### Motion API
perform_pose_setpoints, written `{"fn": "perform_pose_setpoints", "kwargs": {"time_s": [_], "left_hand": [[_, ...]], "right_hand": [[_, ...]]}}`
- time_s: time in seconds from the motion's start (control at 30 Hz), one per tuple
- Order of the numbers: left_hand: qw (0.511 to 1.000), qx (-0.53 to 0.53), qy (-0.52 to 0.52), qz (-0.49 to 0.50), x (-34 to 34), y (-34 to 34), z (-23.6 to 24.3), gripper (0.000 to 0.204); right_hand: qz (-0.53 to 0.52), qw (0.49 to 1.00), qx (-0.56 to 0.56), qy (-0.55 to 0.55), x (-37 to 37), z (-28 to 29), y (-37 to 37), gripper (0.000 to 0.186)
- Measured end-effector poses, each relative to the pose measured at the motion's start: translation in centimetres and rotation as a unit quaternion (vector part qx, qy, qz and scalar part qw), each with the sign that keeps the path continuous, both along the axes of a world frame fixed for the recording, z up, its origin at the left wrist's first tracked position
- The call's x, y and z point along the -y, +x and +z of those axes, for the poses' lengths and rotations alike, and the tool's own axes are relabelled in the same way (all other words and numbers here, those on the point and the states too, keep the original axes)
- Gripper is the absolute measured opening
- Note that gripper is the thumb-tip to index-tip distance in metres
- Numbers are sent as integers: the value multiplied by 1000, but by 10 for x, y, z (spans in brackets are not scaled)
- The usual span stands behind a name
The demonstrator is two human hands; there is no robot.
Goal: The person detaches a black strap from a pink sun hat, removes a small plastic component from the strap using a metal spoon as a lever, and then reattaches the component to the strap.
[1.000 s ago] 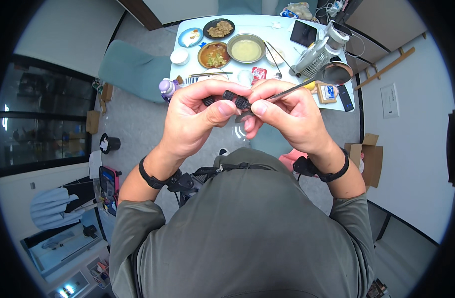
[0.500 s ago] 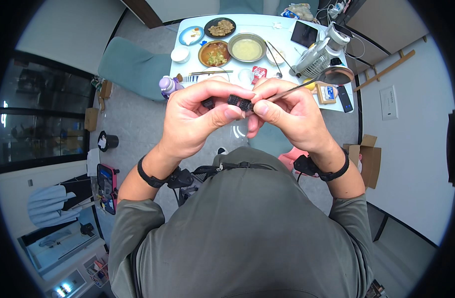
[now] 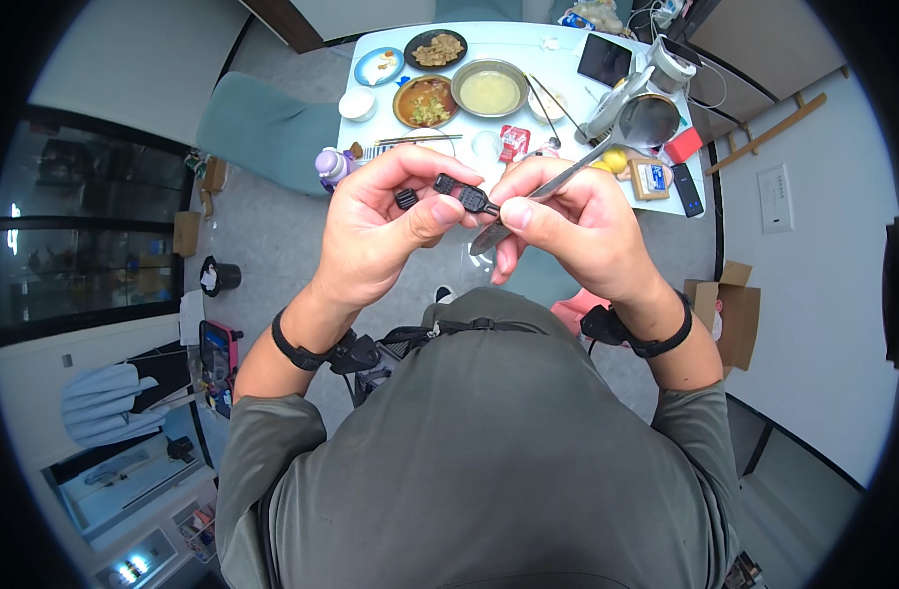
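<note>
My left hand (image 3: 371, 221) is closed, thumb and fingers pinching a small black jointed plastic piece (image 3: 472, 199) with a ribbed surface. A second black ribbed part (image 3: 406, 199) shows inside the curl of those fingers; whether the two are joined is hidden. My right hand (image 3: 574, 218) is closed too, round a metal ladle (image 3: 575, 169), its flat handle end sticking out below the fingers and its round bowl up to the right. The right thumb tip meets the narrow end of the black piece. Both hands are raised in front of the table's near edge.
On the white table (image 3: 381, 49) stand a steel pot (image 3: 489, 90) of pale soup, a brown dish (image 3: 425, 103), a black plate (image 3: 435, 49) of food, a white bowl (image 3: 357, 104) and a purple bottle (image 3: 333, 167). A cardboard box (image 3: 739, 319) sits at right; a green chair (image 3: 263, 133) at left.
The ladle has turned, its bowl moving up and left, and its handle's flat end now shows below my right hand. The black piece has tilted, with more of it exposed.
</note>
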State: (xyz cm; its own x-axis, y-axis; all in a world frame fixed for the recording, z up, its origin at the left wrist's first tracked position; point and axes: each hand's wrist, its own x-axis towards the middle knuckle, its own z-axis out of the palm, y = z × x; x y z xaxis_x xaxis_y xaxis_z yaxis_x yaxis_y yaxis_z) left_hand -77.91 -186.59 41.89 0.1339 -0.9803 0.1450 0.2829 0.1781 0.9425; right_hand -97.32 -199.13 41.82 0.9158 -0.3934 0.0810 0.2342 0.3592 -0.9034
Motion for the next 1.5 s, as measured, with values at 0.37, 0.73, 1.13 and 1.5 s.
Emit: {"fn": "perform_pose_setpoints", "kwargs": {"time_s": [0.37,0.73,1.13,1.5], "left_hand": [[930,346,-66,105,15,-5,7,23],[889,425,34,167,10,13,-8,19],[883,357,191,237,-7,26,-54,16],[870,339,273,231,-6,32,-71,16]], "right_hand": [[57,998,-37,17,23,-21,2,25],[0,768,-576,-280,187,-299,-42,35],[15,713,-666,-218,253,-483,-26,36],[-39,633,-624,-456,248,-436,4,23]]}}
